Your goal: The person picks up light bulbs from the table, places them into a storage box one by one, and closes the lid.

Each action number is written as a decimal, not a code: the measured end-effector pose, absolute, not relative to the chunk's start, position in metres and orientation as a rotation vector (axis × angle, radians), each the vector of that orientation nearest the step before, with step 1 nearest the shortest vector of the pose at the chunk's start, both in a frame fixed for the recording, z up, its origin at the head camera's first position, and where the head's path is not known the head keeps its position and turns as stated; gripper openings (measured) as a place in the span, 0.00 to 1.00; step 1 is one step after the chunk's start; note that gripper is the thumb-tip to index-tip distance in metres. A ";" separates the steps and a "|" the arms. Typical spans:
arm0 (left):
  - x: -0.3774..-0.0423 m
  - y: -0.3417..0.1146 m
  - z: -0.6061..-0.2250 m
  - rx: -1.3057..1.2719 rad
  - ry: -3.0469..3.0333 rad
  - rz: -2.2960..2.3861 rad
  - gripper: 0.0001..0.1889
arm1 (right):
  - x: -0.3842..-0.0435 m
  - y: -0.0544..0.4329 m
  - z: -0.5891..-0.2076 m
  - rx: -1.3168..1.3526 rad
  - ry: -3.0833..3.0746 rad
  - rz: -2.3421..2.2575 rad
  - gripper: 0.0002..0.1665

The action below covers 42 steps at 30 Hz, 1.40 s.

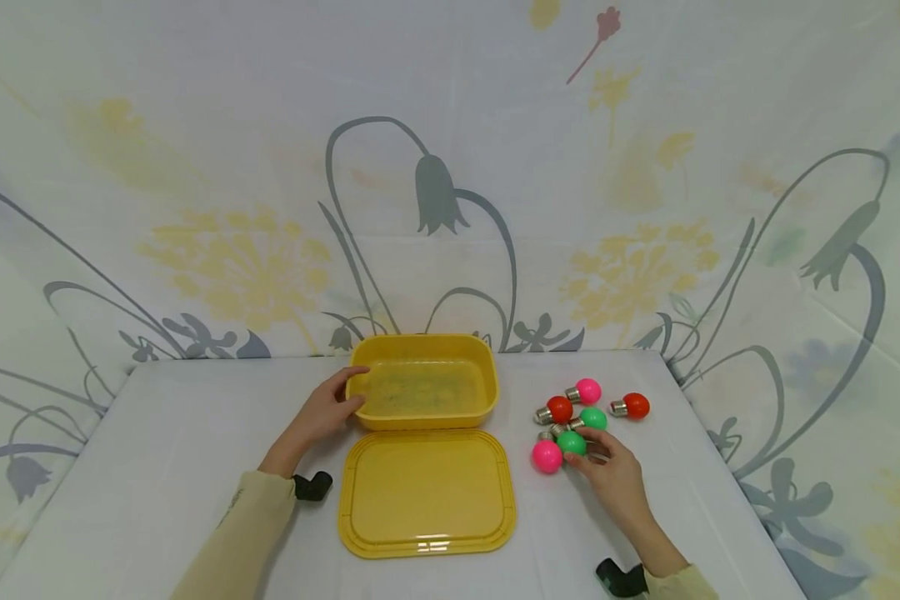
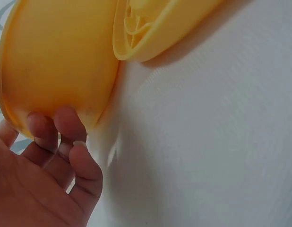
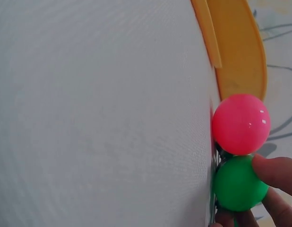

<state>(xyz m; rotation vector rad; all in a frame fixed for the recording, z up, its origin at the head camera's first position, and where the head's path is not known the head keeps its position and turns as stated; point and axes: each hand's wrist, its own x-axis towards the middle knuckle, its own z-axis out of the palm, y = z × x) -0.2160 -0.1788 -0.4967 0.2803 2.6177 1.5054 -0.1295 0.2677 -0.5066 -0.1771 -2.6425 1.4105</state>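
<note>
A yellow plastic box stands at the back of the table, its open top facing up. My left hand holds the box's left end, with a finger over the rim and others against the outer wall. To the right, my right hand pinches a green light bulb between thumb and fingers. Touching that bulb is a pink bulb, which also shows in the right wrist view. Another green bulb lies just behind the right fingers.
A flat yellow lid lies in front of the box. Farther back on the right lie a red bulb, another pink bulb and another red bulb. A flower-patterned cloth hangs behind the white table.
</note>
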 end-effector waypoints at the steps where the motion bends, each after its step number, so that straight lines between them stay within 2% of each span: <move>1: -0.215 -0.179 -0.496 0.272 2.629 1.475 0.27 | -0.129 0.268 -0.506 -0.178 -2.644 1.413 0.29; 8: -0.210 -0.177 -0.491 0.296 2.721 1.247 0.33 | -0.128 0.271 -0.505 -0.208 -2.647 1.477 0.30; 22: -0.217 -0.181 -0.493 0.396 2.549 1.384 0.35 | -0.126 0.273 -0.495 -0.227 -2.584 1.574 0.28; 29: -0.217 -0.180 -0.489 0.372 2.574 1.303 0.36 | -0.128 0.274 -0.492 -0.226 -2.593 1.554 0.28; 36: -0.215 -0.178 -0.486 0.312 2.559 1.247 0.46 | -0.128 0.272 -0.488 -0.210 -2.566 1.591 0.28; 42: -0.216 -0.179 -0.488 0.303 2.586 1.144 0.46 | -0.130 0.270 -0.484 -0.127 -2.529 1.644 0.28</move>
